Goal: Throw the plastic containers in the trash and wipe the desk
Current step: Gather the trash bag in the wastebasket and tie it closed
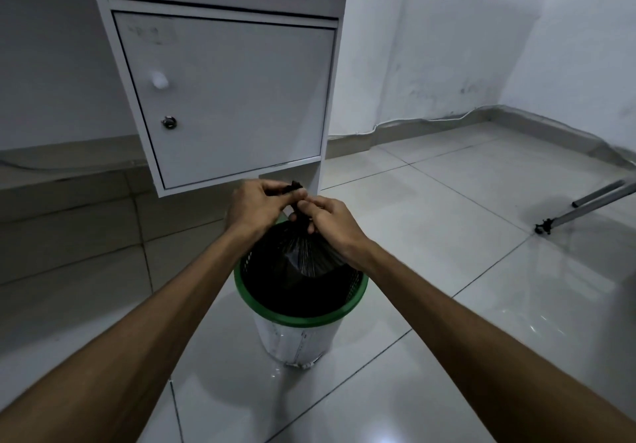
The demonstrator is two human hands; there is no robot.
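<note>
A small white trash bin (pixel 296 339) with a green rim stands on the floor in the middle of the view. A black trash bag (pixel 303 260) sits in it, its top gathered into a twisted neck above the rim. My left hand (pixel 256 207) pinches the upper end of that neck. My right hand (pixel 327 220) grips the neck just below, fingers curled round it. No plastic containers show; whatever is in the bag is hidden.
A white desk cabinet (pixel 227 98) with a knobbed, locked door and a drawer above stands right behind the bin. Glossy grey floor tiles (pixel 447 236) spread to the right. Grey metal legs of a stand (pixel 585 208) lie at the far right.
</note>
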